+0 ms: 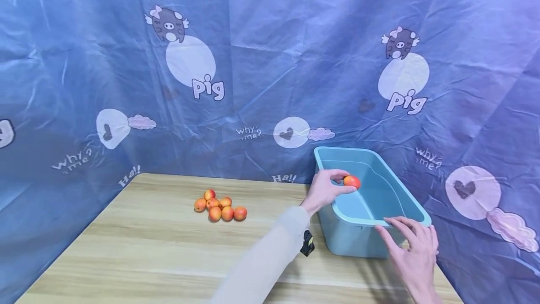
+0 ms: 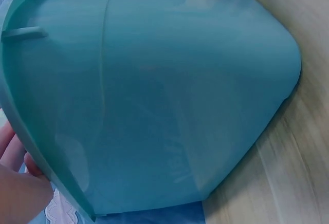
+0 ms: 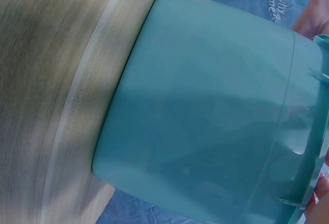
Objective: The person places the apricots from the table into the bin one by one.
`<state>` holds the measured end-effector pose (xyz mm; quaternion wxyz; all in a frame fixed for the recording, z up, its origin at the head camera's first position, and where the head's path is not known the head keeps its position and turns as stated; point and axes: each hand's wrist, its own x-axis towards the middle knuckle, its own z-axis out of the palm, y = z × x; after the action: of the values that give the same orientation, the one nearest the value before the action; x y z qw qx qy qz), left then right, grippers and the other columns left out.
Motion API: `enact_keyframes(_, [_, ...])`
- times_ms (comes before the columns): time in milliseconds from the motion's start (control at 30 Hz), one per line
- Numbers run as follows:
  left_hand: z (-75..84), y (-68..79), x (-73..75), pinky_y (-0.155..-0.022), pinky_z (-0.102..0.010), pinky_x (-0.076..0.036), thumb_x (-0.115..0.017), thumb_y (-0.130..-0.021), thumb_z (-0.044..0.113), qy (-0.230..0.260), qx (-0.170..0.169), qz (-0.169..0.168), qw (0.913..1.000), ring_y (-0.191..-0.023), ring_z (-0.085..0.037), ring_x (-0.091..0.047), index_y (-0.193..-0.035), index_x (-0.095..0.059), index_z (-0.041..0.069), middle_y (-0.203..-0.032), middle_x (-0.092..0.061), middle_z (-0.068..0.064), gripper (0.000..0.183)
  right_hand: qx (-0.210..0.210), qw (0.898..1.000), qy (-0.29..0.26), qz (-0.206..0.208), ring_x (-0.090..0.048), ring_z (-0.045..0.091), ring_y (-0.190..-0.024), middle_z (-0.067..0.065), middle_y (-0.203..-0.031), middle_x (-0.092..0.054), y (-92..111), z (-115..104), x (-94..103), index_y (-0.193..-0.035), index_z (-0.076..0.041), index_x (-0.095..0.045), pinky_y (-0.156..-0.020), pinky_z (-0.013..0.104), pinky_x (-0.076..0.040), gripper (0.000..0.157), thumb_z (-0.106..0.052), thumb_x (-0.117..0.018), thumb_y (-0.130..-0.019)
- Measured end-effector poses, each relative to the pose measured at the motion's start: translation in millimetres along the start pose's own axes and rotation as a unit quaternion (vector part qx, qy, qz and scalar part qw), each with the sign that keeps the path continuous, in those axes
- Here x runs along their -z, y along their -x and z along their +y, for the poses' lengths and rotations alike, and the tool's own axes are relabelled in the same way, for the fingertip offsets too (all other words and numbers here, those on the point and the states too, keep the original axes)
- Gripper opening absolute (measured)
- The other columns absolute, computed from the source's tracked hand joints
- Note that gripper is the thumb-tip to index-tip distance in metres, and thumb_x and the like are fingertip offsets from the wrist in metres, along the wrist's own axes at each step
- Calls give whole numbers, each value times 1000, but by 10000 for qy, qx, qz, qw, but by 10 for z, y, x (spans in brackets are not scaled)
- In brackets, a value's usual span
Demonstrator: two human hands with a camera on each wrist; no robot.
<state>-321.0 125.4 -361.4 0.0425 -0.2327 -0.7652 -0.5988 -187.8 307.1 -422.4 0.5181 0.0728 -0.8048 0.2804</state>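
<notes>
My left hand [image 1: 324,190] pinches a small orange-red fruit [image 1: 352,182] between thumb and fingers, over the opening of a blue-green plastic bin [image 1: 343,236]. At the bin's near right corner, my right hand [image 1: 415,247] holds the rim, with fingers over the edge and thumb on the outer side. In the left wrist view the bin's outer wall [image 2: 169,85] fills most of the frame, and the left hand [image 2: 20,188] shows at its rim. The right wrist view shows the bin's near wall [image 3: 205,100] and fingertips [image 3: 321,190] along the rim.
Several more orange-red fruits [image 1: 214,213] lie clustered on the wooden table [image 1: 139,247], left of the bin. A small black object [image 1: 307,243] shows by the left sleeve [image 1: 270,257]. Behind the table hangs a blue printed cloth [image 1: 261,60], close to the bin's far side.
</notes>
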Motion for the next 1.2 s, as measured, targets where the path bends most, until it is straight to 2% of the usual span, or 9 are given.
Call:
enact_keyframes(133, [-33,30,17,-78,-18,-47,-88,-73,25,-53,-34,86,9999,-89,-1,-60,-108,-75,20,-100,-74,12,38,84,9999,-61,-11,-38,-15,-112,13,-94,-65,11,-3,-21,-92,-6,-76,-115,60,-12,32,-8,-86,-61])
enact_keyframes(367, [-74,45,131,-84,-20,-49,-86,-75,28,-110,-121,146,9998,-99,-8,-65,-114,-74,21,-109,-74,10,41,145,9998,-102,-9,-40,-13,-112,14,-94,-66,-12,-11,-85,-92,-6,-76,-115,58,-13,34,-9,-87,-60])
enact_keyframes(567, [-122,53,225,-85,-23,-51,-85,-77,22,514,-294,13,9982,-105,-14,-66,-116,-73,17,-113,-74,0,41,132,9998,-111,-30,-40,-12,-111,14,-95,-66,-19,-19,-94,-92,-6,-76,-116,58,-13,33,-10,-87,-61])
enact_keyframes(800, [-165,88,340,-82,-20,-52,-82,-79,16,978,-426,-84,9943,-101,-4,-67,-116,-72,14,-111,-74,2,38,163,9998,-125,43,-40,-13,-112,15,-94,-66,-25,8,-51,-92,-5,-76,-115,59,-13,30,-17,-86,-66])
enact_keyframes(1033, [-209,150,499,-85,-26,-53,-79,-82,13,1118,-561,-94,9921,-107,-21,-68,-117,-71,11,-115,-73,-8,36,145,9998,-94,38,-39,-15,-113,16,-94,-65,-34,28,5,-93,-4,-76,-115,59,-12,29,-20,-84,-70])
enact_keyframes(1200, [-346,208,702,-85,-26,-53,-78,-83,12,1066,-598,-111,9924,-107,-28,-69,-118,-69,4,-114,-72,-12,38,92,9999,-112,-11,-39,-15,-112,16,-94,-65,-19,33,20,-93,-3,-76,-115,59,-11,29,-14,-83,-67])
